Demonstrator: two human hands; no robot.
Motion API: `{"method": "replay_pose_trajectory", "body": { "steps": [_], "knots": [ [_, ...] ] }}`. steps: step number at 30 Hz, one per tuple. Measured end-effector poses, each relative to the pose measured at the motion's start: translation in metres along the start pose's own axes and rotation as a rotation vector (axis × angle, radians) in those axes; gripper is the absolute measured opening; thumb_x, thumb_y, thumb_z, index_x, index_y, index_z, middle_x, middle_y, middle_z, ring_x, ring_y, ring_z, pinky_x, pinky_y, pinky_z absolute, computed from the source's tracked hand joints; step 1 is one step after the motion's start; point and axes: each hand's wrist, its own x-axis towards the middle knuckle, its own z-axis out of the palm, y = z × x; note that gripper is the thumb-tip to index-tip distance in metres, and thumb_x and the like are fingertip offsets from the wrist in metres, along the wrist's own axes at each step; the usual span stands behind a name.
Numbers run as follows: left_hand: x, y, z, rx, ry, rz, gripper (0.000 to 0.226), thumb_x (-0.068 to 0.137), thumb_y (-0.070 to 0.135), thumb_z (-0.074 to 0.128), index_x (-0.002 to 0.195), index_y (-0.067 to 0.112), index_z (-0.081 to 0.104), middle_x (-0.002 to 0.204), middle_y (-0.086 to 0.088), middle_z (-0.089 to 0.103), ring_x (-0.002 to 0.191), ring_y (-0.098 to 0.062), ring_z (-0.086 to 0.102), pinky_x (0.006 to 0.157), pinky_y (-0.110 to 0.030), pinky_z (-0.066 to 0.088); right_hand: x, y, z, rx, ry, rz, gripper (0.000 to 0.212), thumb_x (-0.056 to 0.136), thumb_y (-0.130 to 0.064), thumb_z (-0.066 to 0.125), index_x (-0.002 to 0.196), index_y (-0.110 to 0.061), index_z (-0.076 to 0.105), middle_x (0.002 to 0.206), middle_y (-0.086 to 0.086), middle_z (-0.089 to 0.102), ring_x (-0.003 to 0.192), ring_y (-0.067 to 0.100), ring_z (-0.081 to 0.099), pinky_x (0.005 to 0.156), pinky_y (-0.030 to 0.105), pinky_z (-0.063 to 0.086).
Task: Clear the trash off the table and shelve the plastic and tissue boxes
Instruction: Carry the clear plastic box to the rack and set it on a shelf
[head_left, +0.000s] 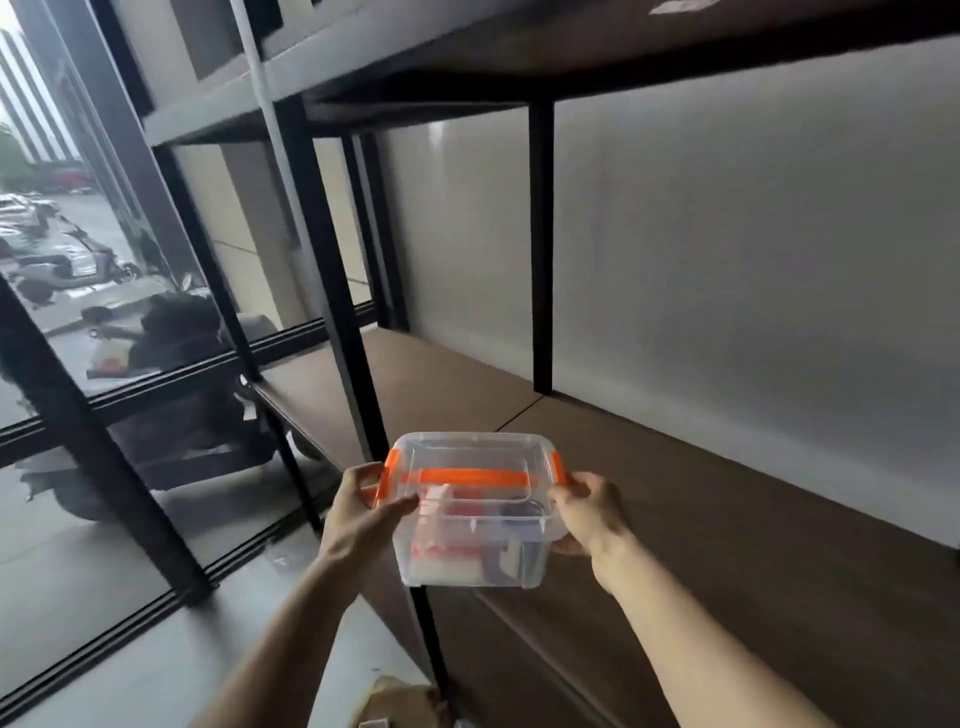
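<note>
A clear plastic box (470, 540) with an orange handle and orange side clips is held level in front of me, at the front edge of a brown shelf board (701, 519). My left hand (363, 512) grips its left side by the clip. On the opposite side my right hand (589, 512) holds the box near the rim. Red, white and dark items show through the box walls. The box's bottom hangs over the shelf's front left corner; I cannot tell whether it touches the board.
The shelf unit has black metal posts (337, 291) and a dark upper board (623, 47) overhead. A white wall stands behind it. To the left is a glass wall with black frames (83, 426). Crumpled brown paper (400, 701) lies below on a pale surface.
</note>
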Motion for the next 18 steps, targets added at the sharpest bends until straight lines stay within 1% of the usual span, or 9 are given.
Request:
{"method": "replay_pose_trajectory", "body": {
  "steps": [3,5,6,8,10,12,14,16,18],
  "knots": [
    [0.040,0.001,0.031,0.021,-0.058,-0.010,0.062,0.064,0.032,0.085,0.119,0.030,0.055,0.108,0.001,0.070,0.099,-0.023,0.069,0.088,-0.049,0.058,0.034,0.011,-0.004,0.023,0.069,0.044,0.024,0.088,-0.028,0.068,0.110,-0.020,0.065,0.103,0.007,0.072,0.091,0.028,0.071,0.074,0.051,0.064],
    [0.067,-0.007,0.051,0.059,-0.112,-0.009,0.066,0.059,0.034,0.084,0.118,0.032,0.055,0.109,0.000,0.071,0.099,-0.023,0.069,0.085,-0.043,0.058,0.049,0.015,-0.006,0.025,0.130,0.091,0.017,0.087,-0.026,0.068,0.102,-0.018,0.067,0.098,0.008,0.073,0.085,0.025,0.071,0.072,0.049,0.064],
    [0.075,-0.011,0.060,0.072,-0.149,-0.010,0.066,0.061,0.029,0.084,0.120,0.030,0.055,0.110,0.000,0.070,0.100,-0.023,0.069,0.082,-0.041,0.058,0.054,0.018,-0.007,0.027,0.156,0.119,0.014,0.087,-0.025,0.068,0.098,-0.016,0.067,0.096,0.010,0.073,0.080,0.022,0.070,0.068,0.045,0.063],
    [0.092,-0.019,0.077,0.089,-0.201,-0.019,0.062,0.068,0.019,0.083,0.122,0.028,0.054,0.112,0.000,0.069,0.100,-0.023,0.069,0.083,-0.042,0.059,0.065,0.028,-0.008,0.050,0.180,0.168,0.018,0.088,-0.021,0.066,0.101,-0.009,0.066,0.096,0.014,0.072,0.074,0.017,0.066,0.058,0.034,0.055],
    [0.110,-0.026,0.094,0.122,-0.238,-0.017,0.059,0.069,0.017,0.083,0.119,0.030,0.054,0.109,0.002,0.070,0.096,-0.021,0.070,0.086,-0.043,0.058,0.074,0.036,-0.009,0.065,0.205,0.223,0.024,0.088,-0.020,0.066,0.107,-0.007,0.063,0.096,0.012,0.070,0.077,0.019,0.066,0.064,0.036,0.058],
    [0.128,-0.035,0.108,0.165,-0.298,-0.023,0.058,0.070,0.016,0.084,0.117,0.030,0.055,0.103,0.005,0.070,0.092,-0.019,0.071,0.087,-0.043,0.058,0.080,0.046,-0.010,0.068,0.246,0.263,0.019,0.090,-0.019,0.066,0.103,-0.010,0.057,0.089,0.006,0.064,0.077,0.017,0.063,0.074,0.042,0.060],
    [0.145,-0.042,0.121,0.206,-0.369,-0.025,0.057,0.071,0.012,0.084,0.117,0.030,0.055,0.099,0.006,0.070,0.089,-0.018,0.072,0.085,-0.042,0.059,0.082,0.054,-0.009,0.063,0.277,0.289,0.018,0.092,-0.017,0.065,0.101,-0.015,0.050,0.086,0.002,0.058,0.075,0.014,0.059,0.070,0.038,0.056],
    [0.159,-0.051,0.132,0.233,-0.435,-0.015,0.057,0.072,0.009,0.083,0.119,0.027,0.057,0.102,0.002,0.071,0.089,-0.020,0.072,0.081,-0.041,0.059,0.084,0.060,-0.004,0.043,0.309,0.329,0.018,0.092,-0.019,0.064,0.101,-0.018,0.048,0.089,0.002,0.058,0.079,0.016,0.061,0.071,0.036,0.056],
    [0.173,-0.058,0.139,0.272,-0.488,0.011,0.057,0.072,0.006,0.081,0.121,0.023,0.056,0.105,-0.002,0.071,0.091,-0.022,0.071,0.081,-0.045,0.060,0.087,0.065,0.004,0.002,0.369,0.371,0.016,0.089,-0.024,0.067,0.093,-0.022,0.052,0.091,0.003,0.063,0.084,0.020,0.065,0.079,0.044,0.060]
  ]
}}
